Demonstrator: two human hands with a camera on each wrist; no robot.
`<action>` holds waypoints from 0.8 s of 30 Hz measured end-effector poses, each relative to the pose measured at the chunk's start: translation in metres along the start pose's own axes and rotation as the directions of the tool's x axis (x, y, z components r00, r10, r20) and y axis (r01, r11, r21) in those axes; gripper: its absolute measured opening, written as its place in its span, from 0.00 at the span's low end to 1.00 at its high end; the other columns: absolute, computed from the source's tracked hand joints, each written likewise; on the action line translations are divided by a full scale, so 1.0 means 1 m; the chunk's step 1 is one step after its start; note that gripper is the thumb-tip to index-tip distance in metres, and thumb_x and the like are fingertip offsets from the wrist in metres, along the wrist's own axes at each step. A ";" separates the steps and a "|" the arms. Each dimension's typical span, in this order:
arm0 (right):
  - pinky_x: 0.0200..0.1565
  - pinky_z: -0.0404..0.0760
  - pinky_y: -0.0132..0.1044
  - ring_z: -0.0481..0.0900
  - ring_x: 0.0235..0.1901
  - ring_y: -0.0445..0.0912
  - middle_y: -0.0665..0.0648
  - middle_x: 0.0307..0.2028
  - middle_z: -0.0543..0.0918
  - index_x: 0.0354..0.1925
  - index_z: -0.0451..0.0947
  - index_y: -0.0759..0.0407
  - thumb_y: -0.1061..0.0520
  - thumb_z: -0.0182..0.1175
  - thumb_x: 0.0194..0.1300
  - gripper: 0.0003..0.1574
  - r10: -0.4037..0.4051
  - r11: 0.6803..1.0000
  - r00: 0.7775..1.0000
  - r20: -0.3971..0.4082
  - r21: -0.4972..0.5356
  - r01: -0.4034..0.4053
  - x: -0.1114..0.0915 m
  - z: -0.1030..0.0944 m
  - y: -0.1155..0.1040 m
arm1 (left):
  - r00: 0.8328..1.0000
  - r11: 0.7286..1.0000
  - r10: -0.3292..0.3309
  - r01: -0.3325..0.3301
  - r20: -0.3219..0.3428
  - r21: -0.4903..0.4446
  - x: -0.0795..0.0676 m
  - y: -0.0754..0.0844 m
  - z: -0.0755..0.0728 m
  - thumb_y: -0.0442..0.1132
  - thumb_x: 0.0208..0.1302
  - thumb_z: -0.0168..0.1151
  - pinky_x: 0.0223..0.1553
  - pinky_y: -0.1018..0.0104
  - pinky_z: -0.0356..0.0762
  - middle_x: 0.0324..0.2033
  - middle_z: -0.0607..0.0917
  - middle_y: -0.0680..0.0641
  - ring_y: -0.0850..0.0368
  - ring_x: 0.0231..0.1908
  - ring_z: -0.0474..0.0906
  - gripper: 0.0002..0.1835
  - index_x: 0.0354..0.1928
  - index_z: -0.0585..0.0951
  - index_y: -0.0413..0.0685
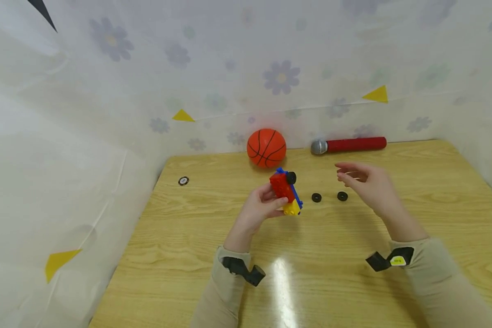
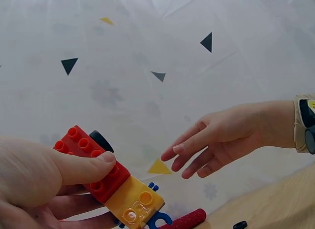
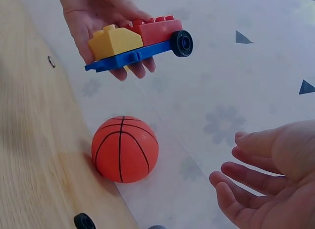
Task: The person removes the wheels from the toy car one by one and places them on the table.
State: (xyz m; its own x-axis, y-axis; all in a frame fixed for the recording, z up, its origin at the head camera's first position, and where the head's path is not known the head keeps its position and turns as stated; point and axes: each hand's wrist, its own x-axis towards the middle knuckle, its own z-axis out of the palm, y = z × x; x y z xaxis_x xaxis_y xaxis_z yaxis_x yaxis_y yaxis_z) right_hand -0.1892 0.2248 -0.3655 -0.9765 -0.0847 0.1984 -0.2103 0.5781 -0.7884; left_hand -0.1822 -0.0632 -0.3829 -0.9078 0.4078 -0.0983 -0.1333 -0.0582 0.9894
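Note:
My left hand [image 1: 259, 210] grips a toy car [image 1: 282, 187] built of red and yellow studded blocks on a blue base, raised over the table. The thumb presses its red block in the left wrist view. One black wheel [image 3: 182, 43] is fitted at one end of the blue base; the part at its other end shows bare axle pegs [image 2: 153, 186]. My right hand [image 1: 371, 184] hovers to the right with loosely bent fingers, holding nothing. Below it and to its left, two loose black wheels lie on the table, a nearer one [image 1: 342, 196] and a farther one [image 1: 316, 197].
An orange toy basketball [image 1: 266, 148] sits at the table's back edge. Right of it lies a red toy microphone [image 1: 352, 145] with a grey head. A small black-rimmed disc [image 1: 183, 181] is at the left on the wooden table [image 1: 168, 255]. Patterned white sheeting [image 1: 229, 68] encloses the back and sides.

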 end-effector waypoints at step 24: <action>0.42 0.78 0.17 0.80 0.39 0.25 0.62 0.48 0.86 0.60 0.78 0.58 0.53 0.64 0.68 0.24 -0.086 0.989 0.995 0.057 0.124 0.079 -0.003 0.032 -0.044 | 0.999 0.999 -0.033 0.033 0.021 0.038 -0.003 0.000 0.004 0.32 0.69 0.61 0.47 0.55 0.85 0.60 0.80 0.36 0.45 0.54 0.82 0.26 0.68 0.71 0.43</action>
State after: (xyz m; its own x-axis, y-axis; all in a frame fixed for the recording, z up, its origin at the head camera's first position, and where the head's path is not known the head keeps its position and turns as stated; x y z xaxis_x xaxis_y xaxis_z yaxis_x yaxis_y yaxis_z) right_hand -0.1781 0.1741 -0.3498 -0.9559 -0.1799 0.2323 -0.2907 0.4649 -0.8363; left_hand -0.1784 -0.0611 -0.3819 -0.8940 0.4290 -0.1289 -0.1476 -0.0105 0.9890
